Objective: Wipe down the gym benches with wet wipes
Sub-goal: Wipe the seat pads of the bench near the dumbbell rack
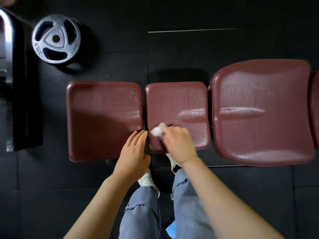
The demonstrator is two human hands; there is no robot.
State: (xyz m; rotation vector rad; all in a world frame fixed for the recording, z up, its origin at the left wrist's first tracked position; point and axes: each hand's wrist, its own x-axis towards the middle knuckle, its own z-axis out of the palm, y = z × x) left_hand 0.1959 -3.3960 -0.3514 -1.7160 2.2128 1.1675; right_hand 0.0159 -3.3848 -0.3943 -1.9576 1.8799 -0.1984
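- Head view, bench layout: the bench has three maroon vinyl pads in a row, the left pad (103, 118), the middle pad (176, 107) and the large right pad (262, 111), standing on black rubber floor tiles (224, 14).
- Head view, right hand (177, 142): the fingers are curled closed around a bunched white wet wipe (157, 130). The hand presses the wipe onto the near-left area of the middle pad, judged to be a wiping stroke.
- Head view, wipe position: the wipe protrudes past the fingertips toward the left and far side; its remainder is hidden under the hand.
- Head view, left hand (133, 152): the fingers are extended, close together, holding nothing. The fingertips lie at the gap between the left and middle pads, probably bracing the body or steadying the bench.
- Head view, surface state: glossy patches show on the middle and right pads; whether this is moisture or lamp glare cannot be determined.
- Head view, surroundings: a weight plate (56, 38) lies on the floor, well apart from the bench.
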